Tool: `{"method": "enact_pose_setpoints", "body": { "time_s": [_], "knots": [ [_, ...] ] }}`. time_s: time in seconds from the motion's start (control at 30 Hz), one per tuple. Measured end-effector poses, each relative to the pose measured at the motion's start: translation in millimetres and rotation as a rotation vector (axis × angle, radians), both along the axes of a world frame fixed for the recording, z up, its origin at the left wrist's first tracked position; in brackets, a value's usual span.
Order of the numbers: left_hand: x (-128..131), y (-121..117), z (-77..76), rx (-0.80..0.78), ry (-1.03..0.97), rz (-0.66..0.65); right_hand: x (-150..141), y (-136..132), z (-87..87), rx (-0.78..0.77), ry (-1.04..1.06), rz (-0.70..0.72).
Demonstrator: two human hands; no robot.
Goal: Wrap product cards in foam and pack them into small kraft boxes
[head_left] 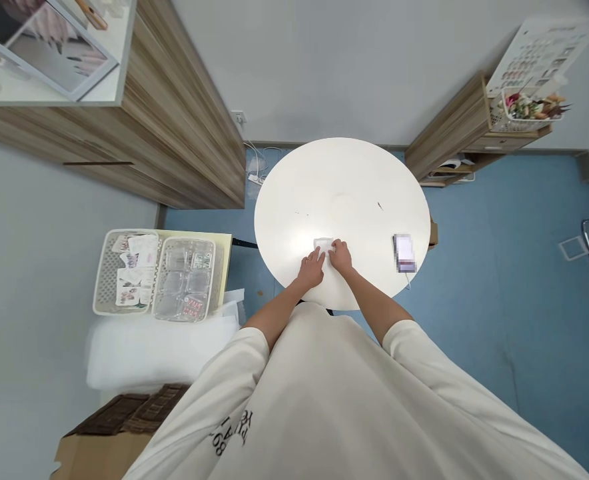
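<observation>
A small, whitish, partly see-through packet [323,243] lies flat on the round white table [344,173], near its front edge. From the lower left, my left hand [312,269] holds the packet's near edge with its fingertips, and a ring shows on one finger. My right hand [341,257] has its fingers bent around the right side of the same packet. The two hands are close together, with a narrow gap between them. What is inside the packet cannot be made out.
A phone-like device [404,253] with a cable lies at the table's right. To the left are a basket of printed packets [99,280], a basket of clear plastic boxes [214,267], white wrapping sheets [159,353] and a cardboard box [99,457]. Wooden cabinets [189,133] stand behind.
</observation>
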State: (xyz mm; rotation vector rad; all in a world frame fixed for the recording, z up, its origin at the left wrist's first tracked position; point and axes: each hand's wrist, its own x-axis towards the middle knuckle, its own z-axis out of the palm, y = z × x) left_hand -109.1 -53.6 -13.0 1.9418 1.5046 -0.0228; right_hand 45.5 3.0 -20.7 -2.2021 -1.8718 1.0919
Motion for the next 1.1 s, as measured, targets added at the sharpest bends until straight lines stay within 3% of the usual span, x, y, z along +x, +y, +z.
{"method": "enact_pose_setpoints", "body": {
  "time_s": [0.17,0.37,0.83,1.0,1.1],
  "knots": [
    [-5,2,-2.5,0.014,0.048,-0.097,-3,-11,2.4,-0.004,0.076,-0.072],
    [-23,5,-0.3,0.02,0.035,-0.088,-19,-11,9.2,-0.074,0.15,-0.127],
    [-141,20,-5.6,0.007,0.106,0.108,-139,18,5.3,-0.052,0.177,0.283],
    [-154,23,-8.0,-0.007,0.104,0.108,-149,20,3.9,-0.052,0.11,0.397],
    [-152,28,-6.1,0.012,0.093,0.107,-144,17,4.4,-0.058,0.105,0.383]
  ]
}}
